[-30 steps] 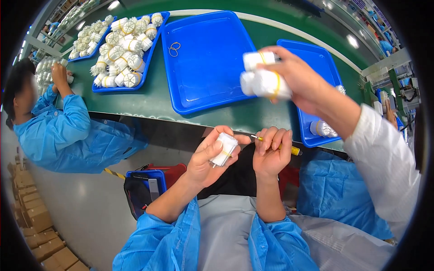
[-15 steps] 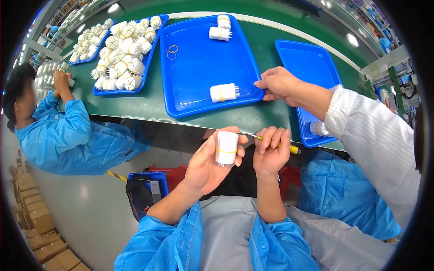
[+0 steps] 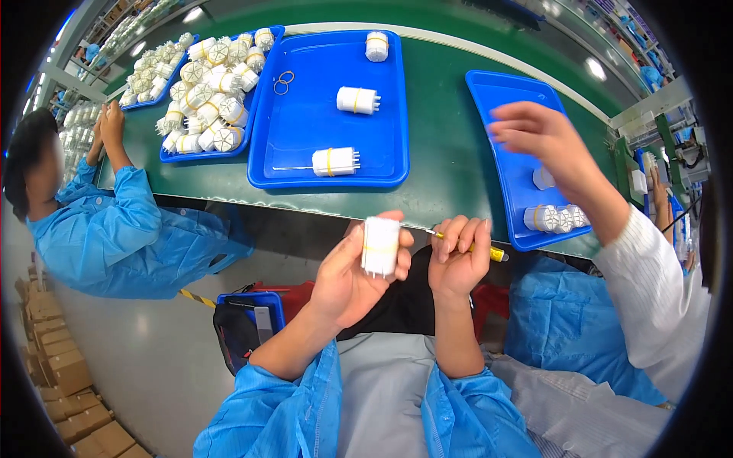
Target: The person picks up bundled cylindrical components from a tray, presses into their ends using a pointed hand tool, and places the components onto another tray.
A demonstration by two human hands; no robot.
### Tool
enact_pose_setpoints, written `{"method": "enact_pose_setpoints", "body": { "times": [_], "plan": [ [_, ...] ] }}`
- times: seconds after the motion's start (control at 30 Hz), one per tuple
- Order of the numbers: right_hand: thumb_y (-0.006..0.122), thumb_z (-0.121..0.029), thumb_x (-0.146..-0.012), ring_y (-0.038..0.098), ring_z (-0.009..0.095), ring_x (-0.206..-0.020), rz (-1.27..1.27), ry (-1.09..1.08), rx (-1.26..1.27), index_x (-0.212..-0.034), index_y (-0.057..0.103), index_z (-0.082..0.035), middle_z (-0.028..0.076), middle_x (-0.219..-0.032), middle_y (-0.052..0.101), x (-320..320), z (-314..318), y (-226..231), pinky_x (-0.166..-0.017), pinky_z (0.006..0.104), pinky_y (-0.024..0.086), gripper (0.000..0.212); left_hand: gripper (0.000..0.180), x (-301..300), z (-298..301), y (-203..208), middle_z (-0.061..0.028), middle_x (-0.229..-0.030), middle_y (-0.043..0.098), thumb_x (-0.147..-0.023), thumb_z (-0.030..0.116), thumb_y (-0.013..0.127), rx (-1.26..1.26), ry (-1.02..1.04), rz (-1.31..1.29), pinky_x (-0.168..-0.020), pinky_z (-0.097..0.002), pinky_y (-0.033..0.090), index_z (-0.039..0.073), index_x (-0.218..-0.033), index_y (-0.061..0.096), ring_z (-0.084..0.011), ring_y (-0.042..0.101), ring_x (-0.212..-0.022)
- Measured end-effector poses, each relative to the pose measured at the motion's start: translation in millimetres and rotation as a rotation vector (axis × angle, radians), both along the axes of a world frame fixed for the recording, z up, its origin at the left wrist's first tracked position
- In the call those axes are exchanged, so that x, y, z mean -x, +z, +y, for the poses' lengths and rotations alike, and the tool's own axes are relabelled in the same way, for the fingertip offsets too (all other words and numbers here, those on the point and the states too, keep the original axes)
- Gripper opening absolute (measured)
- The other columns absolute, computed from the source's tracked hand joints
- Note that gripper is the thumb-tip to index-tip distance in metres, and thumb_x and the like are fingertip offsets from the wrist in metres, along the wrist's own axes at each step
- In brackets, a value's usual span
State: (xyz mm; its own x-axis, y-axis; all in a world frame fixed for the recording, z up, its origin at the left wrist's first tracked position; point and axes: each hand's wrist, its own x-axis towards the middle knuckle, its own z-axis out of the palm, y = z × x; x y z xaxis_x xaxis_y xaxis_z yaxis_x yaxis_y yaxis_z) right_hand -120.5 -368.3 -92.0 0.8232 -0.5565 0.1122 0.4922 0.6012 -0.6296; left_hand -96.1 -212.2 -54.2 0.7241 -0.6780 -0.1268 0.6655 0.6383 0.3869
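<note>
My left hand (image 3: pixel 336 284) is wrapped round a white ribbed cylinder (image 3: pixel 380 248) with a yellow band about its middle. It stands roughly upright above my lap, short prongs at its lower end. Close to its right, my right hand (image 3: pixel 458 263) grips a slim yellow-handled screwdriver-like tool (image 3: pixel 496 253). The thin metal shaft points left toward the cylinder's upper part; whether its tip touches is hidden behind fingers. In front of my hands, on the green table (image 3: pixel 443 179), lies a blue tray (image 3: pixel 267 156) with 3 similar banded cylinders and two thin rings.
Further left, a blue tray (image 3: pixel 250 141) is heaped with white cylinders. On the right, another blue tray (image 3: pixel 510 195) holds several cylinders, and a co-worker's open hand (image 3: pixel 553 145) hovers over it. A person in blue (image 3: pixel 114 237) works at the far left. Cartons (image 3: pixel 69 374) line the floor.
The middle tray has shifted left and turned, its cylinders moving with it. The co-worker's hand has let go of its edge and moved right. My hands have hardly moved.
</note>
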Motion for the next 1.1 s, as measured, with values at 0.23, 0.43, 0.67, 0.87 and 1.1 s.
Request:
{"method": "enact_pose_setpoints", "body": {
  "times": [0.23, 0.43, 0.67, 0.87, 1.1],
  "plan": [
    [0.034, -0.032, -0.107, 0.032, 0.012, -0.048, -0.001, -0.019, -0.038, -0.065, 0.036, -0.012, 0.006, -0.055, 0.044, 6, -4, -7, -0.047, 0.0272, 0.026, 0.046, 0.064, -46, -1, 42, -0.0332, -0.150, 0.030, -0.103, 0.027, 0.043, 0.018, 0.241, -0.027, -0.121, -0.0461, 0.027, -0.017, -0.143, 0.021, -0.0396, 0.029, -0.144],
    [0.033, -0.033, -0.107, 0.032, 0.012, -0.047, 0.010, -0.036, -0.025, -0.067, 0.036, -0.013, 0.004, -0.056, 0.042, 13, -11, -9, -0.048, 0.0275, 0.029, 0.045, 0.059, -48, 0, 31, -0.0336, -0.150, 0.031, -0.100, 0.019, 0.044, 0.050, 0.243, 0.030, -0.120, -0.0436, 0.028, -0.017, -0.142, 0.025, -0.0400, 0.032, -0.142],
    [0.033, -0.031, -0.107, 0.038, 0.015, -0.051, 0.138, -0.143, 0.312, -0.067, 0.042, -0.009, 0.007, -0.054, 0.045, 19, -34, 8, -0.051, 0.0281, 0.032, 0.046, 0.037, -37, 6, -6, -0.0223, -0.120, 0.063, -0.097, 0.018, 0.049, -0.099, 0.239, -0.127, -0.090, -0.0363, 0.055, -0.002, -0.129, 0.051, -0.0293, 0.066, -0.105],
    [0.048, -0.020, -0.103, 0.042, 0.005, -0.055, 0.332, -0.432, 0.531, -0.087, 0.054, -0.002, 0.000, -0.060, 0.045, 51, -86, 30, -0.050, 0.0232, 0.033, 0.025, 0.018, -15, -17, -26, -0.0133, -0.097, 0.065, -0.097, 0.012, 0.049, -0.344, 0.222, -0.235, -0.073, -0.0331, 0.055, 0.001, -0.110, 0.056, -0.0210, 0.065, -0.082],
    [0.073, -0.015, -0.084, 0.051, 0.006, -0.059, 1.000, -0.642, 1.116, -0.122, 0.061, -0.006, 0.004, -0.067, 0.057, 48, -135, 27, -0.056, 0.0244, 0.042, 0.040, 0.015, 7, -26, -43, -0.0113, -0.098, 0.066, -0.097, 0.010, 0.051, -0.443, 0.108, -0.304, -0.075, -0.0306, 0.054, 0.001, -0.107, 0.058, -0.0175, 0.065, -0.082]
  ]
}}
